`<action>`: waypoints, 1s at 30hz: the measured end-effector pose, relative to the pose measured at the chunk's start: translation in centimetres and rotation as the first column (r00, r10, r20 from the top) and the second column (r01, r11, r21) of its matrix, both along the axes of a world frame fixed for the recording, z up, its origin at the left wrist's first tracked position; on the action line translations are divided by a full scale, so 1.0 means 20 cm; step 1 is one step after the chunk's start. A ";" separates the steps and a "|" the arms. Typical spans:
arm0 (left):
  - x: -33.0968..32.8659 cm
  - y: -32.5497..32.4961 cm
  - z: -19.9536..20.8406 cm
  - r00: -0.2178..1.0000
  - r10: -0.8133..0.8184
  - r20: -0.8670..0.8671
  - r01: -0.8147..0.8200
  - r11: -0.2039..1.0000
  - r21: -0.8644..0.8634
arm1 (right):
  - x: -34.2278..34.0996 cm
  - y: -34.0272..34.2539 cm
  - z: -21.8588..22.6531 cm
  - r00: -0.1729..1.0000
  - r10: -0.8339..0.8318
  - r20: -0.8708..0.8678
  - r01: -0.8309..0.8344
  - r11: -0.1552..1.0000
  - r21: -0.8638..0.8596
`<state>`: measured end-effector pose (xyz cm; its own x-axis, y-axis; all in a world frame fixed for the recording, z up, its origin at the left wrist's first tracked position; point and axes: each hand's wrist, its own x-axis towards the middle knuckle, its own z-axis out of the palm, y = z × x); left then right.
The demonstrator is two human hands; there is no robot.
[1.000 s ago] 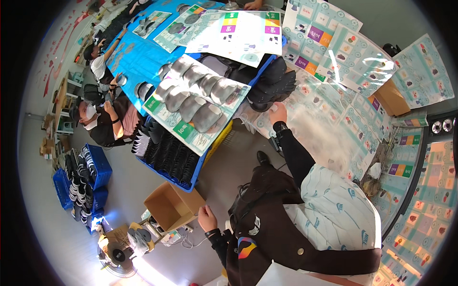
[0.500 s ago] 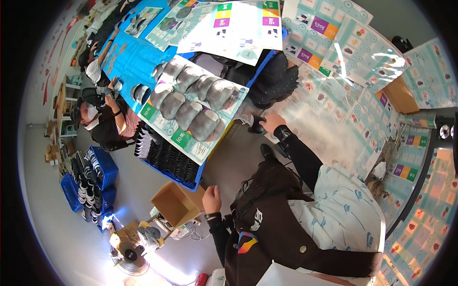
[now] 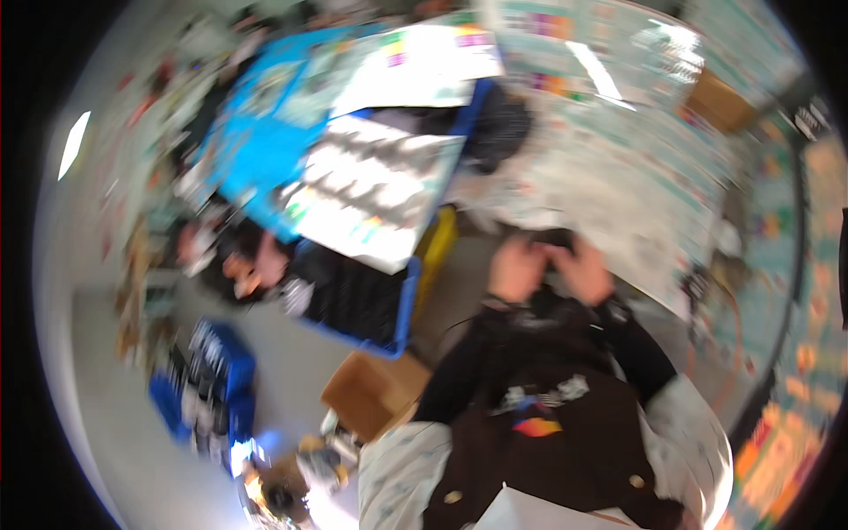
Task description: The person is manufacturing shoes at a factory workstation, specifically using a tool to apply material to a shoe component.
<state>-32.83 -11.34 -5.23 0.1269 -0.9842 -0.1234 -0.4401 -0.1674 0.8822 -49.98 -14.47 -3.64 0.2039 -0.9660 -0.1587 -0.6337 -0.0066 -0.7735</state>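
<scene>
In front of my apron, both hands come together at a small black curved piece (image 3: 554,237). My left hand (image 3: 515,269) is closed on its left side, and my right hand (image 3: 585,269) grips it from the right. Motion blur and the fingers hide much of its shape. To the left, rows of grey, cup-shaped pieces (image 3: 367,177) lie on a printed sheet (image 3: 446,155). Beneath that sheet stands a blue crate (image 3: 358,343) holding many stacked black pieces (image 3: 349,296).
A printed, paper-covered work surface (image 3: 609,194) lies ahead and right. An open cardboard box (image 3: 371,389) stands at lower left, with more blue crates (image 3: 231,358) beyond. A yellow crate edge (image 3: 436,252) shows beside the blue one. Another person (image 3: 256,265) sits at left.
My right hand has drawn the black piece back from the left-hand stack toward my body. My left hand has risen to meet it, and both now grip it. The whole view has turned.
</scene>
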 end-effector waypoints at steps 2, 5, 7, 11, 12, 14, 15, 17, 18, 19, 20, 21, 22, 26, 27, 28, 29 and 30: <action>-0.23 0.05 0.04 0.999 0.014 -0.030 -0.019 0.984 -0.177 | -0.21 0.10 -0.02 0.986 -0.111 0.124 0.115 0.993 -0.027; -0.43 0.16 0.03 0.990 -0.032 -0.139 -0.005 0.965 -0.264 | -0.41 0.29 -0.12 0.973 -0.178 0.147 0.210 0.946 -0.248; -0.47 0.21 0.07 0.986 -0.009 -0.166 -0.035 0.964 -0.264 | -0.42 0.33 -0.10 0.966 -0.155 0.208 0.212 0.935 -0.286; -0.52 0.20 0.15 0.999 0.024 -0.020 -0.030 0.942 -0.334 | -0.43 0.33 -0.05 0.952 -0.173 0.252 0.248 0.920 -0.303; -0.55 0.19 0.18 0.999 0.034 0.034 -0.019 0.928 -0.372 | -0.46 0.31 -0.04 0.948 -0.172 0.268 0.253 0.918 -0.305; -0.59 0.15 0.23 0.999 0.028 0.036 -0.013 0.929 -0.369 | -0.49 0.27 -0.02 0.942 -0.162 0.293 0.261 0.904 -0.339; -0.62 0.13 0.25 0.999 0.016 0.040 0.000 0.934 -0.358 | -0.51 0.25 0.00 0.934 -0.160 0.321 0.277 0.890 -0.362; -0.70 0.10 0.29 0.997 0.048 0.062 -0.022 0.930 -0.366 | -0.57 0.20 0.02 0.933 -0.159 0.322 0.278 0.888 -0.366; -0.74 0.09 0.30 0.994 0.069 0.087 -0.032 0.930 -0.367 | -0.60 0.17 0.03 0.930 -0.171 0.326 0.290 0.886 -0.362; -0.76 0.07 0.31 0.993 0.085 0.079 -0.050 0.928 -0.370 | -0.62 0.14 0.04 0.935 -0.155 0.319 0.273 0.889 -0.367; -0.77 0.06 0.33 0.989 0.096 0.114 -0.051 0.937 -0.345 | -0.63 0.13 0.05 0.949 -0.143 0.280 0.248 0.888 -0.387; -0.78 0.06 0.34 0.983 0.106 0.149 -0.054 0.946 -0.320 | -0.65 0.12 0.06 0.962 -0.131 0.241 0.223 0.886 -0.406; -0.79 0.07 0.34 0.983 0.119 0.141 -0.070 0.946 -0.316 | -0.68 0.10 0.04 0.965 -0.118 0.232 0.207 0.891 -0.405; -0.70 0.10 0.23 0.978 0.165 0.131 -0.119 0.947 -0.299 | -0.74 0.04 0.06 0.953 0.081 0.290 -0.026 0.982 -0.187; -0.65 0.13 0.21 0.973 0.184 0.137 -0.139 0.948 -0.286 | -0.75 0.04 0.05 0.926 0.164 0.340 -0.126 0.983 -0.131; -0.60 0.17 0.19 0.969 0.201 0.143 -0.157 0.949 -0.272 | -0.75 0.04 0.04 0.888 0.239 0.394 -0.226 0.971 -0.078; -0.53 0.22 0.16 0.964 0.209 0.162 -0.167 0.956 -0.242 | -0.73 0.06 0.02 0.861 0.266 0.433 -0.224 0.964 -0.146; -0.45 0.29 0.12 0.957 0.227 0.182 -0.187 0.959 -0.212 | -0.75 0.06 0.01 0.858 0.276 0.433 -0.236 0.961 -0.144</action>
<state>-41.88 -5.64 -2.73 0.3332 -0.9360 0.1136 -0.5861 -0.1113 0.8025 -64.89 -13.32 -3.47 0.4754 -0.8755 0.0866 -0.1896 -0.1980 -0.9617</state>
